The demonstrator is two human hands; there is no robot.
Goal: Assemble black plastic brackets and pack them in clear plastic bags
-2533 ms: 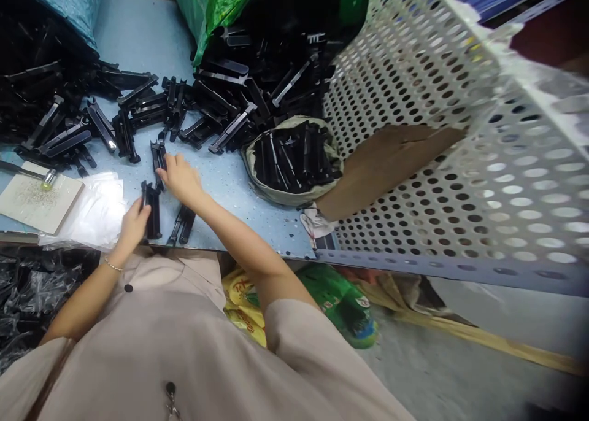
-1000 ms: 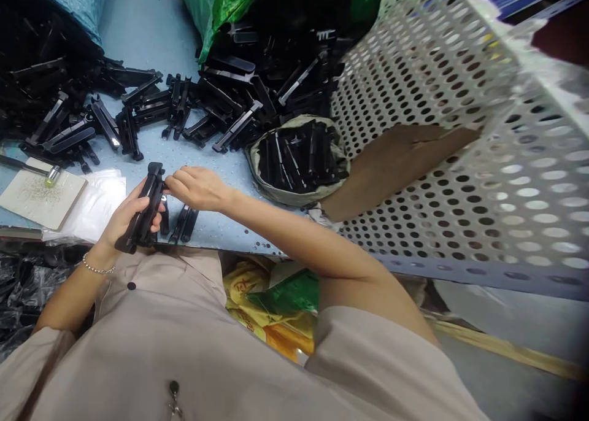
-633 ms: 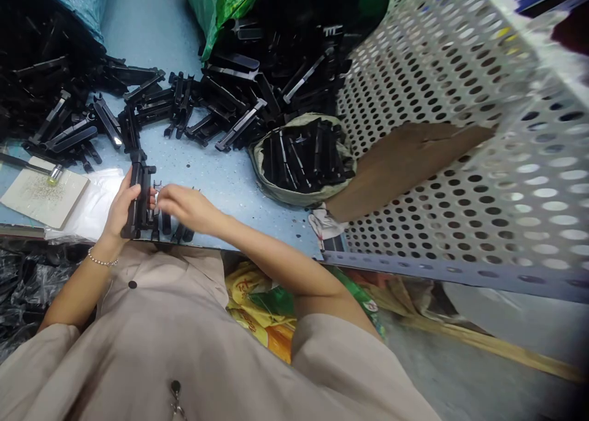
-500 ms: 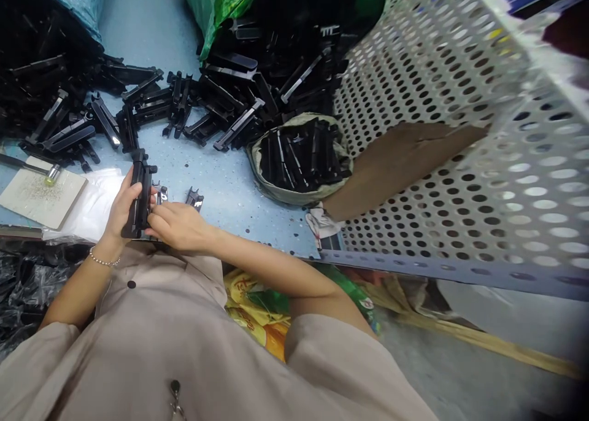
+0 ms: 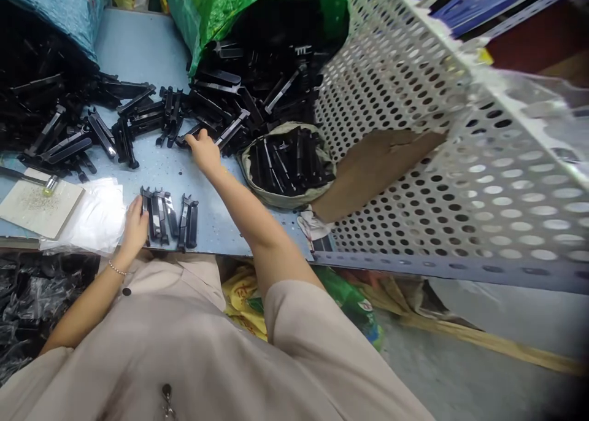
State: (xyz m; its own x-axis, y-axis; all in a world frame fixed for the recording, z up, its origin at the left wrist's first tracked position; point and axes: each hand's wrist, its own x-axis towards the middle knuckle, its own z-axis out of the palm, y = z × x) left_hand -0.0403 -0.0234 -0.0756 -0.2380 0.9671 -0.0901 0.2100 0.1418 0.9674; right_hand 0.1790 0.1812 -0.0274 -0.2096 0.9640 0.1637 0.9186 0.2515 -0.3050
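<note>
Black plastic clips (image 5: 168,211) unmarked, left hand (image 5: 133,224) beside, no legible writing.

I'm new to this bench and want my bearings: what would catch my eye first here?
Heaps of long black plastic parts spill from a green woven sack at the back of the pale blue table. To the right rises a white perforated metal panel. Near the front edge, the left hand rests beside a neat row of black parts, while the right hand reaches into the heap.
</note>
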